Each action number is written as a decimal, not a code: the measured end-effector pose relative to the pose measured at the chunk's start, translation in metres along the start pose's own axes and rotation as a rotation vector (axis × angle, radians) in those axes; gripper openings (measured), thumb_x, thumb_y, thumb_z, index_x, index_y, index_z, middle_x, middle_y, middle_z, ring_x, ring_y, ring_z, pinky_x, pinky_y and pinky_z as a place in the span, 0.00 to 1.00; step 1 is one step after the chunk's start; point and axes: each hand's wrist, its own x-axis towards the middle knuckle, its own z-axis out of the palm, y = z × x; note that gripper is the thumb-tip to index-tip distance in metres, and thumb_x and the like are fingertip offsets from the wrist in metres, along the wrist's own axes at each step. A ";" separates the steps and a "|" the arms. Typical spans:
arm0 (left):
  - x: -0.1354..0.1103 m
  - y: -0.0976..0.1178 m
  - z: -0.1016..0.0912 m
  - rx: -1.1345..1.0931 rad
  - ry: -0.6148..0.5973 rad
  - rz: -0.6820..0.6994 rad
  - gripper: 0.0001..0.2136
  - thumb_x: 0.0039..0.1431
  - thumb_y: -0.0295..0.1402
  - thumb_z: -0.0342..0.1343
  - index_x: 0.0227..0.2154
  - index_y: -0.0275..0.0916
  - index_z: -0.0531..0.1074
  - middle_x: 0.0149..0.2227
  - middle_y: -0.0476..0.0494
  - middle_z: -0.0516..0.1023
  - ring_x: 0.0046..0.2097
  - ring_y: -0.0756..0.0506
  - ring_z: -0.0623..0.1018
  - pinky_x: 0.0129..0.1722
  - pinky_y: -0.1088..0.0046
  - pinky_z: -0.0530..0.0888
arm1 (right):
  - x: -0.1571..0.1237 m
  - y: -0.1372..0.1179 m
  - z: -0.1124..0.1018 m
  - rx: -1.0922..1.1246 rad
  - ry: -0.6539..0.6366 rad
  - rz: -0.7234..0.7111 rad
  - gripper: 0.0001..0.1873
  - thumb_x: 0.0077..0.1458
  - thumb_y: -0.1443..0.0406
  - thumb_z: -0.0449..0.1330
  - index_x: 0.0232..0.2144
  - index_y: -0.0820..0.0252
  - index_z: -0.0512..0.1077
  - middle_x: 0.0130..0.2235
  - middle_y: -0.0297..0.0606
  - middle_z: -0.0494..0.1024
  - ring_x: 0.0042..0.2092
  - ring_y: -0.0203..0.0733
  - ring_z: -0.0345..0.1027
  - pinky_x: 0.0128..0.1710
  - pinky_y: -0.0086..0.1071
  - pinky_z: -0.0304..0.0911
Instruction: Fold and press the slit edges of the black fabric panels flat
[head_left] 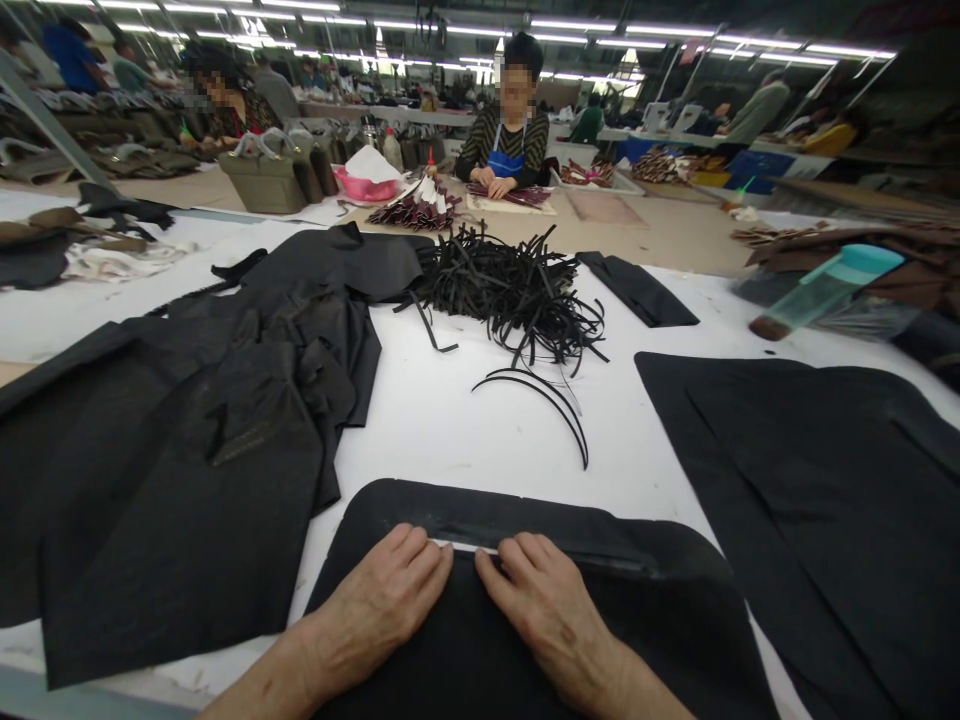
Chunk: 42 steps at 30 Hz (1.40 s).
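Note:
A black leather-like panel (525, 620) with rounded corners lies right in front of me. Along its far side runs a long seam or fold, where a thin white strip (466, 547) shows between my hands. My left hand (390, 580) is closed at the left end of that strip, fingers curled and pressed on the panel's fold. Mirroring it, my right hand (540, 590) is closed at the right end, thumb and fingers pinching the same fold. The fingertips' undersides are hidden. Two thin curved black trimmings (551, 395) lie just beyond the panel.
Crumpled black sheets (180, 480) cover the left side. Another black panel (817, 500) lies at right. A heap of black strips (510, 285), a folded black piece (637, 288) and a turquoise-lidded bottle (829, 290) sit farther back. Across the table a person (506, 130) handles dark red pieces.

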 end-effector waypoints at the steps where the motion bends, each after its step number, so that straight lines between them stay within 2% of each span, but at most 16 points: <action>1: 0.001 0.001 0.000 0.006 -0.021 -0.003 0.16 0.57 0.21 0.45 0.50 0.27 0.63 0.38 0.38 0.71 0.39 0.42 0.68 0.43 0.62 0.67 | 0.001 -0.001 -0.001 -0.011 -0.025 0.007 0.16 0.54 0.76 0.56 0.47 0.65 0.66 0.34 0.39 0.65 0.33 0.46 0.58 0.32 0.38 0.57; 5: 0.005 0.003 0.001 0.018 -0.071 -0.015 0.17 0.58 0.23 0.45 0.51 0.31 0.61 0.39 0.39 0.71 0.40 0.42 0.68 0.44 0.62 0.66 | 0.003 -0.003 -0.002 -0.045 -0.078 0.037 0.21 0.53 0.75 0.60 0.50 0.62 0.64 0.35 0.38 0.65 0.34 0.46 0.58 0.33 0.38 0.57; 7: 0.004 0.000 0.001 0.030 -0.055 0.015 0.17 0.58 0.22 0.44 0.51 0.30 0.62 0.38 0.39 0.71 0.39 0.42 0.68 0.43 0.62 0.66 | 0.001 -0.004 -0.001 -0.033 -0.073 0.050 0.22 0.53 0.75 0.60 0.50 0.62 0.63 0.36 0.39 0.65 0.35 0.46 0.58 0.35 0.39 0.57; 13: -0.006 -0.016 -0.003 -0.051 0.028 0.096 0.11 0.59 0.20 0.43 0.40 0.33 0.68 0.34 0.42 0.70 0.37 0.44 0.68 0.42 0.65 0.69 | -0.003 -0.003 0.005 0.010 -0.005 0.039 0.20 0.52 0.77 0.58 0.49 0.64 0.65 0.39 0.41 0.67 0.37 0.47 0.59 0.37 0.40 0.58; 18: -0.011 -0.022 -0.006 -0.117 0.047 0.057 0.13 0.61 0.21 0.40 0.42 0.34 0.68 0.36 0.40 0.72 0.38 0.45 0.70 0.42 0.66 0.71 | -0.002 -0.002 0.004 0.000 0.044 0.033 0.14 0.56 0.76 0.55 0.46 0.65 0.66 0.36 0.41 0.67 0.35 0.46 0.60 0.34 0.38 0.59; 28: -0.027 -0.026 -0.011 -0.150 0.080 -0.012 0.15 0.61 0.20 0.39 0.47 0.30 0.65 0.41 0.36 0.72 0.43 0.44 0.70 0.43 0.65 0.73 | -0.002 -0.003 0.003 0.005 0.020 0.037 0.18 0.55 0.77 0.54 0.48 0.65 0.65 0.39 0.44 0.67 0.37 0.48 0.59 0.36 0.40 0.59; 31: -0.025 -0.026 -0.010 -0.285 0.111 -0.164 0.15 0.61 0.20 0.39 0.43 0.35 0.69 0.42 0.39 0.71 0.41 0.46 0.71 0.42 0.69 0.73 | -0.004 -0.003 0.004 -0.003 -0.010 0.048 0.20 0.53 0.77 0.57 0.49 0.64 0.65 0.40 0.44 0.66 0.38 0.49 0.58 0.37 0.40 0.59; 34: -0.014 -0.019 -0.014 -0.439 0.265 -0.404 0.15 0.60 0.20 0.38 0.37 0.36 0.70 0.43 0.41 0.69 0.43 0.48 0.72 0.41 0.74 0.73 | -0.005 -0.004 0.004 -0.006 -0.030 0.059 0.21 0.52 0.77 0.59 0.49 0.64 0.64 0.40 0.42 0.66 0.38 0.48 0.58 0.37 0.40 0.58; 36: -0.001 -0.007 -0.018 -0.498 0.312 -0.450 0.15 0.60 0.20 0.38 0.39 0.36 0.69 0.43 0.41 0.70 0.44 0.48 0.72 0.43 0.74 0.72 | -0.005 -0.005 0.003 -0.008 -0.032 0.064 0.20 0.53 0.76 0.59 0.48 0.63 0.64 0.39 0.41 0.66 0.37 0.47 0.58 0.36 0.39 0.57; 39: 0.020 0.018 -0.016 -0.528 0.168 -0.378 0.15 0.57 0.18 0.41 0.40 0.38 0.69 0.40 0.44 0.72 0.41 0.47 0.72 0.43 0.71 0.73 | -0.004 -0.006 0.001 -0.001 -0.034 0.072 0.14 0.55 0.75 0.59 0.44 0.62 0.66 0.37 0.38 0.65 0.36 0.45 0.58 0.34 0.38 0.56; 42: 0.031 0.039 -0.005 -0.368 0.025 -0.334 0.14 0.54 0.17 0.45 0.40 0.36 0.68 0.37 0.44 0.72 0.40 0.45 0.72 0.42 0.69 0.73 | -0.006 -0.004 0.000 0.000 -0.035 0.070 0.09 0.57 0.74 0.59 0.41 0.63 0.66 0.36 0.38 0.65 0.36 0.44 0.57 0.34 0.38 0.56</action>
